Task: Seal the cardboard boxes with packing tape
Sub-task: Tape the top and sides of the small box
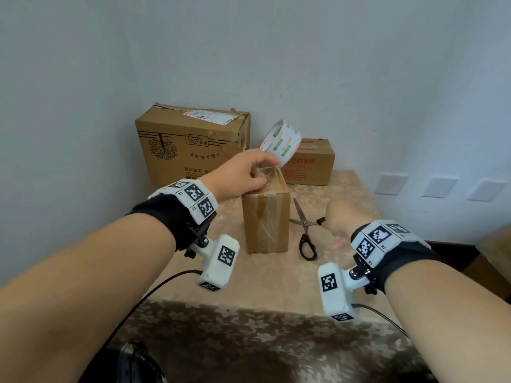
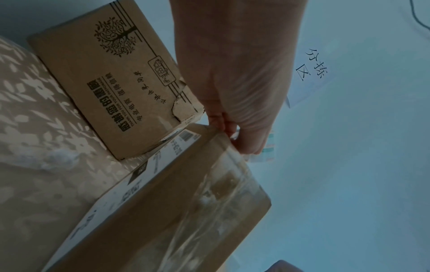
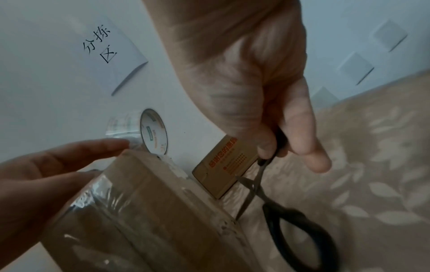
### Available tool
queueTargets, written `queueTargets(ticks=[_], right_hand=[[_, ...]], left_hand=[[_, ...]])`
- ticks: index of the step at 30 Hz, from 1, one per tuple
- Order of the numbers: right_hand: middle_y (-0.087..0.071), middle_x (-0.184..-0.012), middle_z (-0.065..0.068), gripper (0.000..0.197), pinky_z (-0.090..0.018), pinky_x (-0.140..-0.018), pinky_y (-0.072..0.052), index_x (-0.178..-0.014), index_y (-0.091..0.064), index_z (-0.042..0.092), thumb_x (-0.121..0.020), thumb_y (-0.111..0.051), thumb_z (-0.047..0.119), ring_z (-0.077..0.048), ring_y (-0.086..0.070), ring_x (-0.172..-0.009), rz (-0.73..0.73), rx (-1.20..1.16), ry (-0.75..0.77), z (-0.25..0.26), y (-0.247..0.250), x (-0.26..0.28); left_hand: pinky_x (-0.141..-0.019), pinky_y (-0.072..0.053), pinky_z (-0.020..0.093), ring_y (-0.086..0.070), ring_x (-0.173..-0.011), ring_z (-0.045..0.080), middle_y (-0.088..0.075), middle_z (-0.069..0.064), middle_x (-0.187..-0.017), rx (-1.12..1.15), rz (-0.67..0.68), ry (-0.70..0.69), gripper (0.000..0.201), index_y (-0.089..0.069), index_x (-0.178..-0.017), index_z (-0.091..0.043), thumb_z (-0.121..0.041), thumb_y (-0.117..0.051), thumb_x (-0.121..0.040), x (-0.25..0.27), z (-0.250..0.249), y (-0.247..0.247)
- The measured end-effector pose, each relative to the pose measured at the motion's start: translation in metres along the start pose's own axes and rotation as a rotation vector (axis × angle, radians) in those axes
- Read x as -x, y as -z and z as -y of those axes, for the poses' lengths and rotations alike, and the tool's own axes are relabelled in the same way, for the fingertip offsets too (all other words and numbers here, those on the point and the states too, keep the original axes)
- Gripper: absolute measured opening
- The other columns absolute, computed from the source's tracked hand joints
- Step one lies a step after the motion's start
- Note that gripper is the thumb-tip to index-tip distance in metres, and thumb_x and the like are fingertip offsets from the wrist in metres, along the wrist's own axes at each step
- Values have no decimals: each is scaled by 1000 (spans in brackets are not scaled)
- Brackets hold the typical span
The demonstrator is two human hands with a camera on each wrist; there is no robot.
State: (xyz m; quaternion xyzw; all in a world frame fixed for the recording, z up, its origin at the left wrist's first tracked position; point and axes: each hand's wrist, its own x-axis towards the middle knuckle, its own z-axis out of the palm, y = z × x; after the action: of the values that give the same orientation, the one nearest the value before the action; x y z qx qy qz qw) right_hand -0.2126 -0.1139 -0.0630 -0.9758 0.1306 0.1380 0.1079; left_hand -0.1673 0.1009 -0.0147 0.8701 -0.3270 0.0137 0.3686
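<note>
Cardboard box, the small one, is stood on the table just ahead of both wrists, between the hands, w/ clear packing tape already laid down its near face and over the top. Nearest on the right side, the scissors are lying on the cloth right beside the box; the right hand is set down on them, and from the right wrist view a finger or two is curled at one loop while the other loop lies free. A proper grip isn't had yet, judged from that.

Further out, the left hand is up at the box's far top edge, fingers pinched round the tape where it's bunched to a neck. The tape roll is hung just past those fingertips, off the strip, tilted, in the air.

To do the cut well: tension should be kept by the left hand so the strip is taut btwn box edge and roll. Scissors should be brought up beyond the left fingertips, blades opened wide, and the cut made close to the roll side of the pinch, so a tail is left to be pressed down the far face. Bunched tape is prob. harder to snip clean, so flattening it first would help. Care's needed re: the fingers near the blades.

Past the left hand, a large box is stood by the wall; past the roll, a smaller printed box, both apparently awaiting tape.
</note>
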Motion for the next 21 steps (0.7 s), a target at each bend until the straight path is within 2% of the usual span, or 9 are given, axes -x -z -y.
queueTargets(ticks=[2, 4, 7, 9, 12, 14, 17, 18, 21], right_hand=[[-65, -115, -10, 32, -22, -52, -39, -68, -47, 7, -100, -45, 11, -21, -60, -92, 11, 200, -25, 2, 6, 1], [-64, -116, -10, 20, -26, -64, -45, -89, -60, 3, -100, -45, 11, -20, -59, -91, -120, 263, -23, 0, 6, 4], [-60, -107, -8, 13, -27, -73, -41, -103, -62, 11, -96, -51, 16, -20, -58, -93, -538, -216, 183, 2, 9, 6], [-45, -131, -7, 39, -26, -89, -40, -131, -48, 18, -94, -56, 28, -18, -49, -113, -714, -483, 375, 17, 21, 11], [-7, -156, -3, 64, -40, -110, -26, -147, -23, 40, -93, -56, 41, -27, -19, -141, -643, -526, 541, 47, 48, 16], [4, -159, -1, 61, -45, -114, -18, -145, -32, 42, -90, -60, 43, -30, -5, -145, -550, -447, 547, 55, 59, 12], [-12, -157, -5, 51, -41, -112, -23, -127, -54, 30, -81, -71, 44, -30, -16, -142, -423, -341, 468, 55, 67, 7], [-24, -152, -7, 53, -36, -108, -28, -124, -55, 25, -78, -74, 44, -29, -26, -138, -377, -319, 455, 54, 69, 7], [-50, -136, -6, 71, -27, -89, -41, -138, -48, 15, -79, -74, 44, -23, -53, -117, -258, -174, 386, 51, 69, 7]], left_hand=[[-60, -46, 10, -52, -66, 1, -50, -15, -107, -25, -2, -11, 42, -57, -126, -19, -2, -62, -88, 1, 1, 0], [-60, -45, 9, -51, -65, -1, -51, -17, -103, -29, -11, -25, 41, -57, -125, -19, -3, -62, -88, 2, 3, 0], [-63, -44, 8, -54, -73, 4, -52, -13, -108, -59, -17, -52, 39, -58, -122, -21, -4, -63, -88, 2, 7, -1], [-67, -45, 9, -56, -79, 11, -54, -8, -113, -91, -18, -81, 37, -60, -120, -21, -5, -64, -87, 2, 9, -1], [-71, -44, 12, -56, -81, 12, -54, -8, -111, -149, 4, -134, 33, -60, -117, -20, -5, -63, -87, 1, 9, 1], [-69, -42, 9, -53, -77, 5, -54, -8, -109, -181, 27, -164, 31, -61, -116, -19, -6, -63, -87, 1, 11, 4], [-69, -41, 11, -50, -73, -1, -55, -10, -102, -194, 22, -165, 28, -62, -113, -21, -9, -63, -88, 1, 14, 6], [-68, -41, 11, -50, -72, -2, -54, -14, -97, -186, 10, -153, 27, -61, -112, -21, -9, -63, -88, 2, 15, 6], [-69, -42, 9, -51, -72, -2, -47, -21, -93, -137, -30, -123, 28, -59, -113, -21, -7, -62, -89, 6, 16, 7]])
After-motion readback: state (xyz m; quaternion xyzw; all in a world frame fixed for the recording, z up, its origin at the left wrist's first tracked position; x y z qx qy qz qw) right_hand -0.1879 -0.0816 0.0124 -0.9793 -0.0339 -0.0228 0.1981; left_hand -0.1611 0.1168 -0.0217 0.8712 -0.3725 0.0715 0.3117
